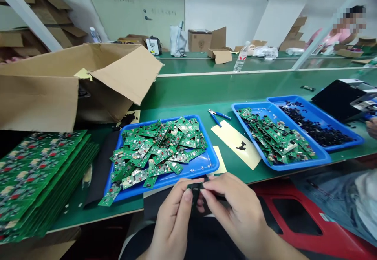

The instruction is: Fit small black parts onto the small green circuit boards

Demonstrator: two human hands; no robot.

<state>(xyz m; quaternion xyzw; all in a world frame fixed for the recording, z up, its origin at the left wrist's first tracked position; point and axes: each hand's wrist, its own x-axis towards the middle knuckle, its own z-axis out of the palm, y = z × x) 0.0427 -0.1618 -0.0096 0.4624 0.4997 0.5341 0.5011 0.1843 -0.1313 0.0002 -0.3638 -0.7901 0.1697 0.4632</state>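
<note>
Close in front of my body, at the bench's near edge, both hands meet around a small dark green circuit board (194, 199). A black part with a pale oval outline shows at its top end. My left hand (173, 213) is closed, with thumb and fingers pinching the board from the left. The fingertips of my right hand (235, 205) press together at the board's upper right edge; whether they also hold a small part is hidden. Just beyond the hands, a blue tray (213, 162) holds a loose heap of small green circuit boards (160, 146).
Stacked board panels (38, 173) and an open cardboard box (118, 67) stand left. Blue-handled cutters (219, 116) lie by yellow paper (232, 134) with black bits (241, 146). Rightward are a second board tray (324, 158), a tray of black parts (357, 140) and a person's hand (371, 127).
</note>
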